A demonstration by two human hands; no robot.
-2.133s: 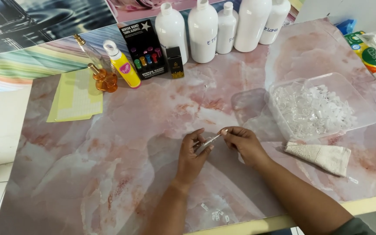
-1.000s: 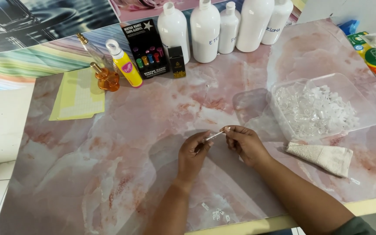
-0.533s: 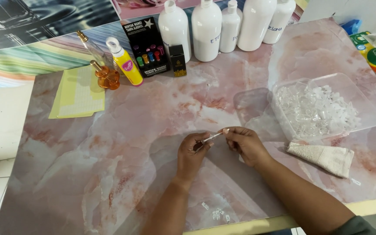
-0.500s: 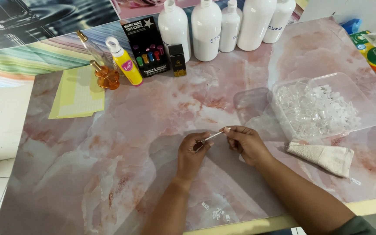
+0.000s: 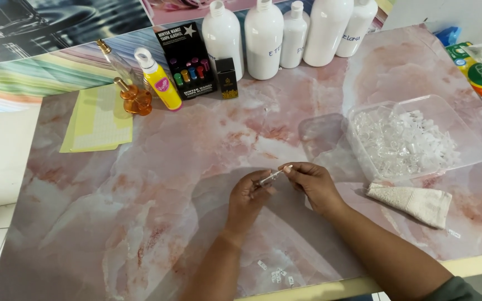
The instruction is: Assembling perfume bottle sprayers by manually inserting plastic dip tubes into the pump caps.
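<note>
Both my hands meet over the middle of a pink marble-patterned table (image 5: 140,184). My left hand (image 5: 247,195) pinches the lower end of a small clear glass vial (image 5: 270,177). My right hand (image 5: 312,183) grips the vial's upper end, at its white tip, with thumb and forefinger. The vial lies slanted between the two hands, just above the tabletop. A clear plastic tray (image 5: 470,142) holding several small clear and white parts sits to the right of my right hand.
A folded white cloth (image 5: 414,202) lies right of my right forearm. Several white bottles (image 5: 263,39), a black box (image 5: 188,61), a yellow bottle (image 5: 160,81) and an amber bottle (image 5: 135,100) line the back edge. Yellow paper (image 5: 99,120) lies at left. Tiny clear bits (image 5: 277,274) lie near the front edge.
Both hands stay together on the vial in about the same spot. Only small finger shifts show.
</note>
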